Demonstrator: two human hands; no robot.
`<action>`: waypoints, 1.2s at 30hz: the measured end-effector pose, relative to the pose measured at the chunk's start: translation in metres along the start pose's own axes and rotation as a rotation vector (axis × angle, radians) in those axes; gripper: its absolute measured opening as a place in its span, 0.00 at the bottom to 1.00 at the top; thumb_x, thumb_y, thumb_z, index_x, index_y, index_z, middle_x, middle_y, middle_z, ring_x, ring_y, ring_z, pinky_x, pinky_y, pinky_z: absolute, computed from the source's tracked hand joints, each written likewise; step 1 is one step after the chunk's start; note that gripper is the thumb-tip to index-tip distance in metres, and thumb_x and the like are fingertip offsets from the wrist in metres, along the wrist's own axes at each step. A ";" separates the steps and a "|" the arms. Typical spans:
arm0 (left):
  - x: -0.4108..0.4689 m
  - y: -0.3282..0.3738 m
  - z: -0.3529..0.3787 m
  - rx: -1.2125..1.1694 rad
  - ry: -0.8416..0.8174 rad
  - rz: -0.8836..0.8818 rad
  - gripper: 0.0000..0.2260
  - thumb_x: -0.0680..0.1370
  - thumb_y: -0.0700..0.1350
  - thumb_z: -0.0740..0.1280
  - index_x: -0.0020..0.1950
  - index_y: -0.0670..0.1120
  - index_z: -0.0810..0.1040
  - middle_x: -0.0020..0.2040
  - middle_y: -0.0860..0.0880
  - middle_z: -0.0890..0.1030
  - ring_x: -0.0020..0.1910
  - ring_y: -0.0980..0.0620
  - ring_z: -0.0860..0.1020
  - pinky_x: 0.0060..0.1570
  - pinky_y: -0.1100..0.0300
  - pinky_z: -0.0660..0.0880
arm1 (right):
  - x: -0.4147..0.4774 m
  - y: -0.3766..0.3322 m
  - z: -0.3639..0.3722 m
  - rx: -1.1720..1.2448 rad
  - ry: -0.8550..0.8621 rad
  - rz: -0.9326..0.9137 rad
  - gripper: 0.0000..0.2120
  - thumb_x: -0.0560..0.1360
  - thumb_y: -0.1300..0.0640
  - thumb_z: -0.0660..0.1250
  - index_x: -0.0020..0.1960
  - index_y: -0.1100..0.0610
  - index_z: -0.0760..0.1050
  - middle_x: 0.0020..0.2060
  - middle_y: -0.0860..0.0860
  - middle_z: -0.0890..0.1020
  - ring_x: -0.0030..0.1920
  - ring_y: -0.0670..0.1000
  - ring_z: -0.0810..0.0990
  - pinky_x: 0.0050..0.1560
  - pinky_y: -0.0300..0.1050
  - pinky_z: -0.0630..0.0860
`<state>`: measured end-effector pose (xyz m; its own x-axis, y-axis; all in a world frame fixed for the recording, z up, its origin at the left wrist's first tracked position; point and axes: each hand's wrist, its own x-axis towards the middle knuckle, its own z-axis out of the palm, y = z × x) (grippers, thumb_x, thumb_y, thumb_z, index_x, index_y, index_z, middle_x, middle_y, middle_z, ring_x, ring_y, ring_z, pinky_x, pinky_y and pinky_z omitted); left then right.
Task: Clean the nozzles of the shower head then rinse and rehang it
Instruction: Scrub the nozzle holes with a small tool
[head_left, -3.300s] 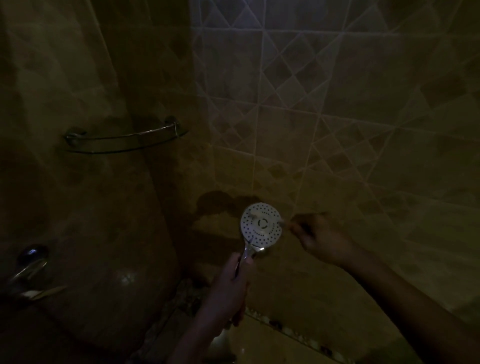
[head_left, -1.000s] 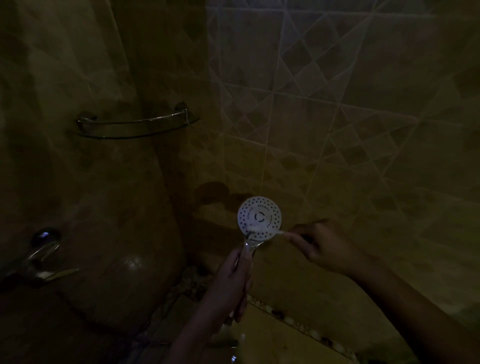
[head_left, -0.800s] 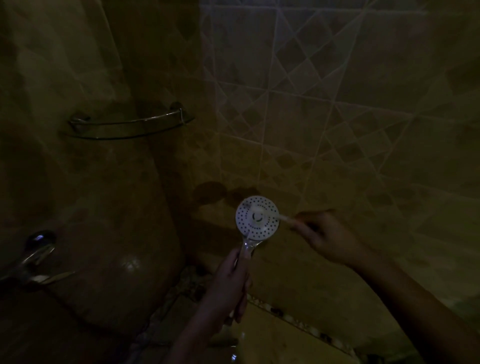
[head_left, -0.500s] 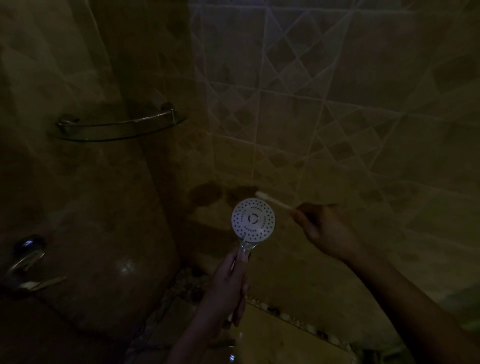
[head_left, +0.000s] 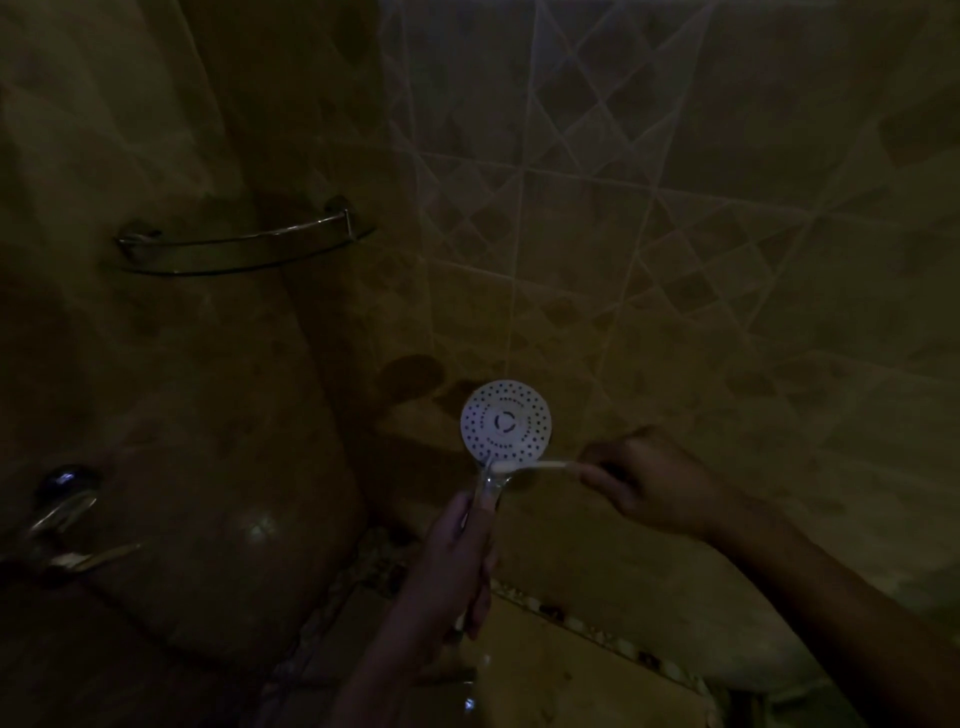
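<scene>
Left hand (head_left: 452, 561) grips the shower head (head_left: 505, 422) by its handle, from below. Right of the shower head, right hand (head_left: 649, 483) pinches a toothbrush (head_left: 540, 465) touching its lower rim. A shelf (head_left: 234, 244) hangs well above-left.

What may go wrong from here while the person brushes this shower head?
The room is very dim, so some nozzles on the shower head may be missed. The right hand holds the thin brush near its far end, so it may slip or flex. The left hand grips only the handle; the head may twist.
</scene>
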<state>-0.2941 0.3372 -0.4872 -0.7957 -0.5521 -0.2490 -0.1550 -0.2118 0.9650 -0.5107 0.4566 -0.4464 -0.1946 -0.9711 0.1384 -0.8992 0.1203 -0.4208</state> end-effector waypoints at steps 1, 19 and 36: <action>0.001 0.000 -0.001 -0.004 0.008 -0.012 0.16 0.83 0.56 0.57 0.51 0.43 0.71 0.30 0.48 0.71 0.16 0.51 0.63 0.21 0.67 0.59 | 0.003 0.003 -0.002 -0.030 0.105 0.069 0.15 0.82 0.49 0.61 0.41 0.54 0.79 0.29 0.48 0.80 0.28 0.48 0.77 0.31 0.42 0.72; 0.001 0.001 -0.005 -0.053 -0.012 0.001 0.16 0.84 0.53 0.56 0.51 0.39 0.68 0.30 0.46 0.69 0.14 0.52 0.62 0.17 0.71 0.59 | -0.001 -0.007 -0.004 0.120 0.026 0.007 0.12 0.82 0.49 0.63 0.40 0.41 0.75 0.27 0.43 0.76 0.27 0.44 0.76 0.29 0.36 0.68; -0.003 0.001 -0.007 -0.134 -0.048 -0.066 0.12 0.83 0.54 0.58 0.51 0.47 0.75 0.29 0.48 0.70 0.15 0.52 0.63 0.17 0.68 0.62 | -0.013 0.002 0.004 0.105 0.167 0.073 0.12 0.82 0.48 0.60 0.42 0.46 0.77 0.28 0.44 0.78 0.27 0.44 0.76 0.28 0.38 0.69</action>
<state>-0.2878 0.3331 -0.4860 -0.8139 -0.4947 -0.3045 -0.1314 -0.3539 0.9260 -0.5078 0.4687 -0.4527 -0.3285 -0.9116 0.2473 -0.8361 0.1588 -0.5251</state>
